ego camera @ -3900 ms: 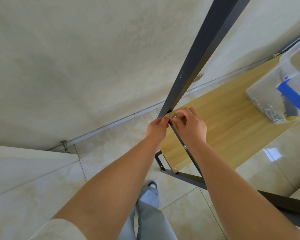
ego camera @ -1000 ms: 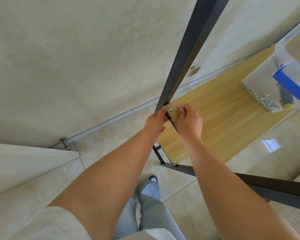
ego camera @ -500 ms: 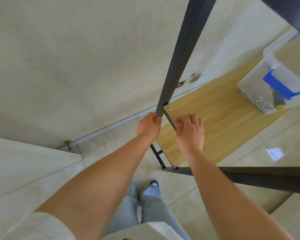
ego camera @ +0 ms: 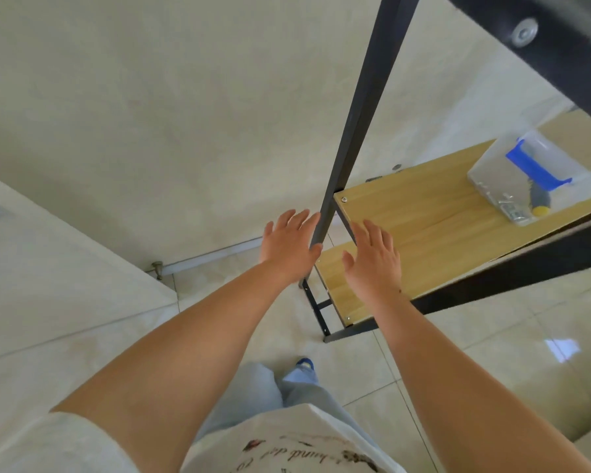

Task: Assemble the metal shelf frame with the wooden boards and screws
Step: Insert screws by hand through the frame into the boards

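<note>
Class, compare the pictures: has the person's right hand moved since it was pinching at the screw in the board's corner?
Yes. The right hand has let go and drawn back toward the person, away from the corner screw, fingers now spread over the wooden board.

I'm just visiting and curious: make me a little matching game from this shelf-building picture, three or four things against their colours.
Things:
1. upright post
2. shelf board
3. clip on the plastic box
4. corner screw

Colours:
A. blue
B. silver
C. black
D. light wood

Pairs: 1-C, 2-D, 3-A, 4-B
</note>
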